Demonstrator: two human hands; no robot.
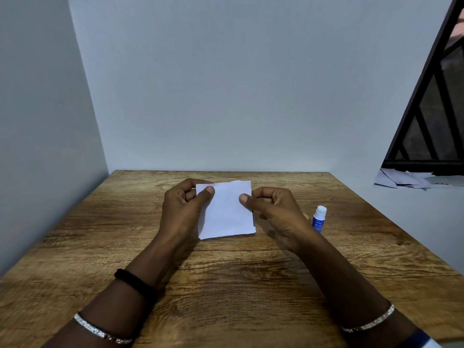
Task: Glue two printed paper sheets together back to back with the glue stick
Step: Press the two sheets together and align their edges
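Observation:
A small white paper sheet (226,212) is held above the wooden table (226,285), blank side toward me. A dark edge of a second sheet peeks out along its right side. My left hand (183,207) pinches the sheet's upper left corner with the thumb on top. My right hand (273,212) pinches its right edge, thumb on the face. A blue glue stick (319,219) stands upright and uncapped on the table just right of my right hand. A small yellowish object (305,216) shows between that hand and the stick; I cannot tell what it is.
Grey walls close the table at the back and left. Beyond the table's right edge a ledge holds loose papers (406,180) under a dark window frame (426,109).

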